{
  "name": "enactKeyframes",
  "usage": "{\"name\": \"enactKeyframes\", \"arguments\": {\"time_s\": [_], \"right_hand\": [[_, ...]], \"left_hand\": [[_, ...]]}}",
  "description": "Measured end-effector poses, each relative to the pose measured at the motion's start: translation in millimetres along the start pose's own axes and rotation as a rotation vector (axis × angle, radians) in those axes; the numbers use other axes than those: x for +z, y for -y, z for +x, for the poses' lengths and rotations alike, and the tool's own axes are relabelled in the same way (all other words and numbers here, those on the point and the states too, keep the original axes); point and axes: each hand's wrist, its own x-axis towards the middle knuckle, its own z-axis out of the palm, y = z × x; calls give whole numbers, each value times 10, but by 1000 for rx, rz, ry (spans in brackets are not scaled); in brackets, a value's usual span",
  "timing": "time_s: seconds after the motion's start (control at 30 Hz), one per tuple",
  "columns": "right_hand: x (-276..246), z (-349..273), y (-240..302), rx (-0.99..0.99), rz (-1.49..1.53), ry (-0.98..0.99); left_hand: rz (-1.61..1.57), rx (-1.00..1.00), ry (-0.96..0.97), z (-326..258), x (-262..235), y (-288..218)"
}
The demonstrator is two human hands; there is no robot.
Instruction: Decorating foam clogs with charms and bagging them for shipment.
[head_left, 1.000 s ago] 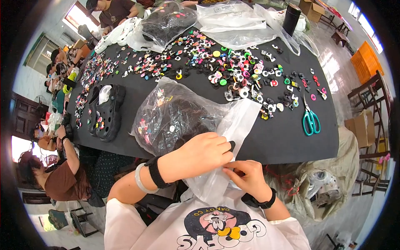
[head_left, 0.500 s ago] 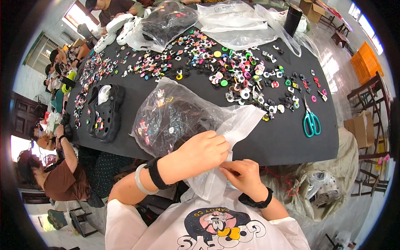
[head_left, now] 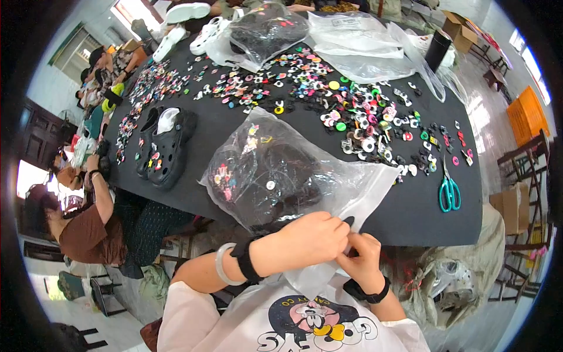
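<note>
A clear plastic bag (head_left: 346,182) lies at the table's near edge, with dark clogs (head_left: 290,176) inside it. Colourful shoe charms on the clogs show through the film. My left hand (head_left: 311,240) is closed on the bag's edge strip. Right beside it, my right hand (head_left: 362,258) pinches the same strip, thumb against fingers. The two hands touch or nearly touch, and the exact grip of the fingertips is partly hidden. Below them, part of the bag hangs against my shirt. To the left stands a pair of black clogs (head_left: 167,152) with charms and white stuffing.
Many loose shoe charms (head_left: 375,111) are spread over the black table (head_left: 387,220). Teal-handled scissors (head_left: 450,190) lie at the right. Another bagged dark pair (head_left: 270,32), white clogs (head_left: 205,38), flat plastic bags (head_left: 358,41) and a black cylinder (head_left: 437,50) stand farther back. People sit at the left.
My right hand has come up closer to my left hand along the bag's edge. The whole view has shifted, so the table and bag appear farther right.
</note>
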Motion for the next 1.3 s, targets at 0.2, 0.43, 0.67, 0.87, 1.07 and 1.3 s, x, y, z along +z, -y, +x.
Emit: {"name": "enactKeyframes", "arguments": {"time_s": [0.2,0.43,0.67,0.87,1.07,1.3], "right_hand": [[-44,-75,-177,-44,-66,-71],[-11,-31,-287,263,117,-84],[64,-93,-387,434,449,-71],[17,37,-301,308,354,-82],[3,120,-213,150,185,-55],[179,-178,-117,40,260,337]], "left_hand": [[-25,-91,-57,170,108,-101],[-99,-133,-109,257,221,-102],[-94,-167,-146,227,201,-51],[-95,-152,-120,249,109,10],[-82,-159,-181,256,226,-45],[-52,-206,-160,246,-1,240]]}}
